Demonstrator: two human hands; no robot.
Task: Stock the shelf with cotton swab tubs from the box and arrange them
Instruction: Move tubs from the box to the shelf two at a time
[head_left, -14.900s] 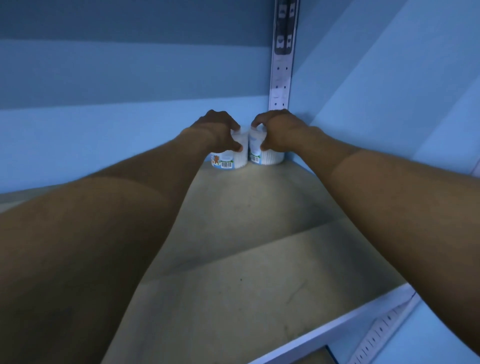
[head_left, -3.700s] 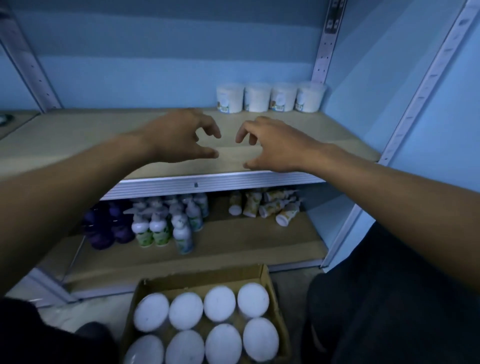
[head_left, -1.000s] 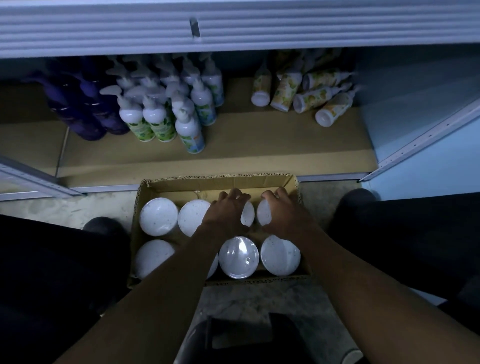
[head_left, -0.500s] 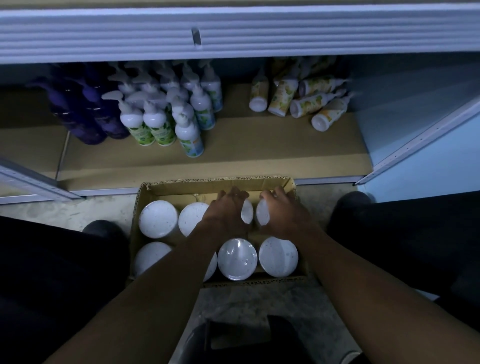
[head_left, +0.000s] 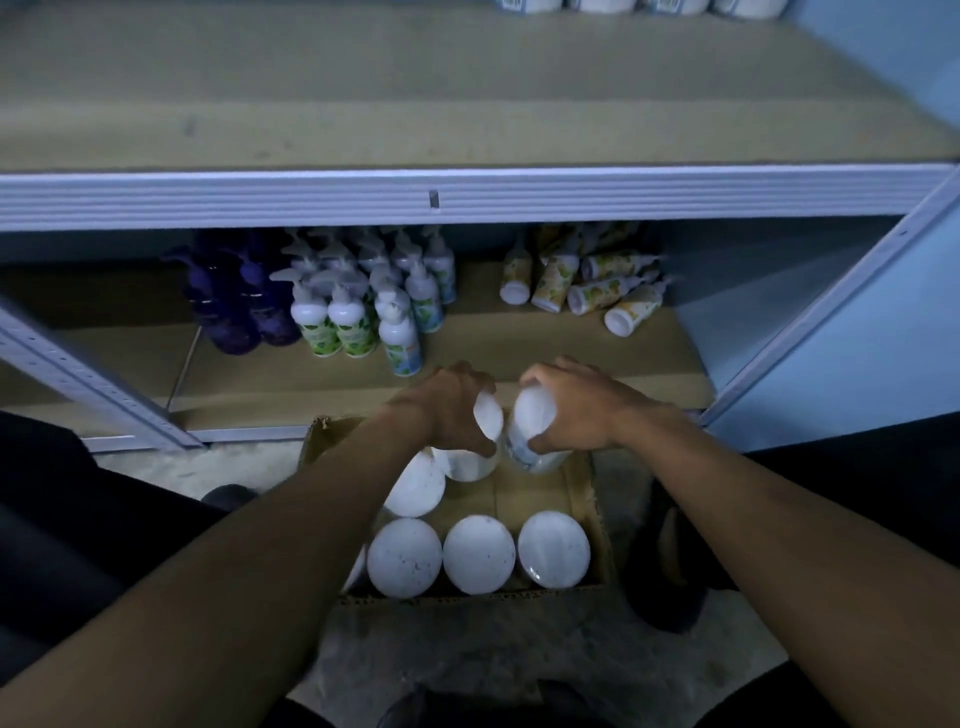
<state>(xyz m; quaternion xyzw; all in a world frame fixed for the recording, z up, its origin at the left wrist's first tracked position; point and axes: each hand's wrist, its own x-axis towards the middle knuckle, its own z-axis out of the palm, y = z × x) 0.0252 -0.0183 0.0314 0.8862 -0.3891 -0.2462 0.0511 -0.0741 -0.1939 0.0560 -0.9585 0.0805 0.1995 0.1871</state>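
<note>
My left hand (head_left: 452, 410) grips a white cotton swab tub (head_left: 475, 452) and my right hand (head_left: 576, 405) grips another tub (head_left: 530, 436). Both tubs are lifted just above the far end of the cardboard box (head_left: 592, 514) on the floor. Several white-lidded tubs (head_left: 478, 553) stand in the box, three along its near side. The tan shelf (head_left: 467, 104) spreads above, and the bottoms of tubs (head_left: 602, 5) standing at its back right show at the top edge.
On the lower shelf stand purple bottles (head_left: 239, 301), white pump bottles (head_left: 358, 312) and several toppled yellow-patterned bottles (head_left: 597, 291). Grey shelf uprights (head_left: 810, 317) flank the bay. My dark-clothed legs frame the box on both sides.
Both hands have lifted a tub each out of the box's far row. My view has tilted up, so the upper shelf surface now shows.
</note>
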